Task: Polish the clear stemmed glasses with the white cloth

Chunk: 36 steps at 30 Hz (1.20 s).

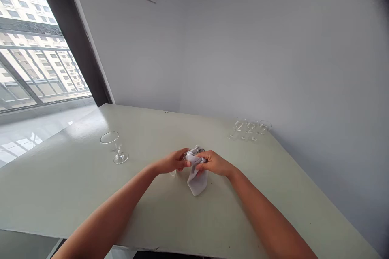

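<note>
A pale grey cloth (198, 182) hangs from between my hands above the middle of the table, its upper part bunched over a small clear glass. The glass's foot (173, 173) shows just below my left hand (174, 161), whose fingers are closed round the glass at its left side. My right hand (215, 163) pinches the cloth at the rim on the right. Most of the glass is hidden by the cloth and fingers.
One clear stemmed glass (120, 157) stands at the left of the pale green table (146, 129). Several small stemmed glasses (251, 127) are grouped at the back right by the grey wall (243, 48). A window with a railing is at the far left.
</note>
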{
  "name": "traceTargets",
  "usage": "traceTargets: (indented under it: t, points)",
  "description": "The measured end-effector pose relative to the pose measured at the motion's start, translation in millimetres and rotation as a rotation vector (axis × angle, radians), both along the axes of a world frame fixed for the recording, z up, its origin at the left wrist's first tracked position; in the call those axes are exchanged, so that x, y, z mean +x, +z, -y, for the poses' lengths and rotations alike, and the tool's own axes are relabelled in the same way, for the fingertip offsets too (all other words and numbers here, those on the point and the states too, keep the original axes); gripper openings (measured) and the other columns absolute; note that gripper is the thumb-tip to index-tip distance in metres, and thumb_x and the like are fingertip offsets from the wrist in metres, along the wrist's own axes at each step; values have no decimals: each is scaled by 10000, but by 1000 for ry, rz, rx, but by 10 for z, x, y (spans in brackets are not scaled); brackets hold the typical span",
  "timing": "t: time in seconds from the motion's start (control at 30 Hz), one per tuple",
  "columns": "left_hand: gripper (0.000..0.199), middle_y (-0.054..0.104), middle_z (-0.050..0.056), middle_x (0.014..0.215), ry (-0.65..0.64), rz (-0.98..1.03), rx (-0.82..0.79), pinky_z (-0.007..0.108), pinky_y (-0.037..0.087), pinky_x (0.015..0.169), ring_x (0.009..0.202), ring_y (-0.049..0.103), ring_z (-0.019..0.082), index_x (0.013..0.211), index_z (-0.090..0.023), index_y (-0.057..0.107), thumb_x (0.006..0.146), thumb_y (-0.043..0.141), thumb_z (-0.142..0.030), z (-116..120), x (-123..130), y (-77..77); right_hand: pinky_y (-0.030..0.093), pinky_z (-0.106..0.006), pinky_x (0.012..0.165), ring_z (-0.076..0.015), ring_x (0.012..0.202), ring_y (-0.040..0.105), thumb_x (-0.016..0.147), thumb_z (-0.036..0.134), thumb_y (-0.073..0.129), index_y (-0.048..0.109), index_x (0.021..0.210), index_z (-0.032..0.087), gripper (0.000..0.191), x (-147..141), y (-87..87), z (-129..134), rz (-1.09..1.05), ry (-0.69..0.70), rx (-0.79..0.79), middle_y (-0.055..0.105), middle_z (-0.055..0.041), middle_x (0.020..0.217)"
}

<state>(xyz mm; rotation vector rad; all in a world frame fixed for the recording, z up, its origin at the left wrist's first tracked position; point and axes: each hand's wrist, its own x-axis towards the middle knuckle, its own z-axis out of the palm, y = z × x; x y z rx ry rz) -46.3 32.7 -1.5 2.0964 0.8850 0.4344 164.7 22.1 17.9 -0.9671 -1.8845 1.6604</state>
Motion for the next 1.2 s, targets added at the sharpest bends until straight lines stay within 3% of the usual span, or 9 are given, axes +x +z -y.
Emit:
traceTargets:
  t: [0.1,0.23,0.33,0.43,0.6,0.73,0.87,1.1,1.2]
  points:
    - [464,613,52,891,-14,8,0,263,442,622,710,583,145,1195,-189,436,848,388,-492,12,-17,39,488,-299,661,-174,646,653,694,301,661,667,915,178,254,52,7,-33,12,31,-44,654,-7,738]
    - [471,607,92,1022,323,-112,642,409,375,871,937,548,217,1232,-215,438,828,458,-455,40,59,1,481,-274,580,-160,575,638,669,324,691,640,918,156,305,10,-91,-91,-157,-197,-109,630,4,646]
    - [417,641,72,886,354,-161,801,438,327,915,882,564,210,1186,-219,504,832,463,-436,45,81,2,475,-261,552,-138,541,619,677,338,690,623,921,151,315,-14,-64,-79,-271,-247,-168,622,3,659]
    - [459,644,38,770,358,-83,529,340,420,741,718,573,168,1183,-225,509,821,445,-500,35,33,59,490,-289,601,-149,572,625,684,318,685,633,914,152,288,25,78,-20,-216,-146,-80,634,-4,677]
    - [477,651,38,742,-15,55,-57,235,421,555,615,575,122,1131,-182,539,876,296,-503,9,-33,124,495,-313,623,-187,625,648,695,298,665,651,880,149,238,115,208,17,-45,61,-30,658,-20,717]
    - [391,659,62,877,326,-9,484,341,425,769,819,588,176,1174,-204,500,876,370,-421,14,29,55,474,-261,547,-165,570,640,677,307,688,631,862,142,254,59,84,-48,-152,-168,-81,638,-10,664]
    - [340,651,68,868,330,-132,944,409,351,891,889,564,201,1152,-214,523,840,481,-344,8,53,-3,433,-205,471,-120,519,613,673,322,698,606,913,142,314,-40,8,-72,-328,-298,-254,619,-3,655]
    - [404,647,-9,731,268,73,231,227,427,581,635,567,113,1182,-245,491,832,457,-444,13,1,28,494,-307,601,-172,549,636,690,303,673,638,936,151,291,71,289,68,-124,-96,-51,634,-1,628]
    - [391,662,16,754,273,57,265,270,452,659,679,583,134,1166,-222,516,841,445,-426,51,35,52,493,-309,591,-173,543,633,680,295,682,647,920,159,277,105,303,54,-109,-105,-39,631,6,622]
